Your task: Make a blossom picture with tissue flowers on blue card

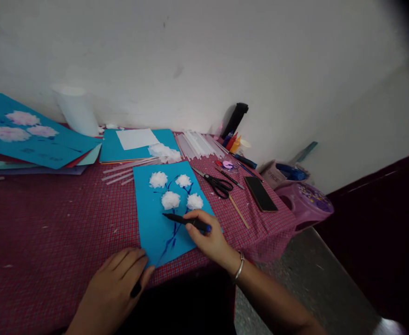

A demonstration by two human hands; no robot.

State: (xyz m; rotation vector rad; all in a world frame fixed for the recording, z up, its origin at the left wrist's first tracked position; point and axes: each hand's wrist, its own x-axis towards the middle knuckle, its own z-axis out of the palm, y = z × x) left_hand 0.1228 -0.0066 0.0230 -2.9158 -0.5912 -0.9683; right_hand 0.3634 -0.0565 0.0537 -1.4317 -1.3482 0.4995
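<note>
My right hand [207,235] grips a black marker [187,221] with a blue end, its tip pointing left over a blue sheet [148,223]. The sheet bears dark blue painted stems [171,242] and several puffy white paper flowers [170,200]. At the sheet's lower left corner rests my left hand [121,279], its fingers lying close together. A small black piece that looks like a marker cap [135,290] is tucked between its thumb and fingers. Black-handled scissors [218,185] lie just right of the sheet.
A checked red cloth [68,209] covers the table. Behind are white strips [199,144], crumpled white paper [164,152] and paint bottles [232,142]. A phone [260,193] and wooden stick [239,211] lie right. Another flower picture [51,149] lies left, beside a white roll [77,111].
</note>
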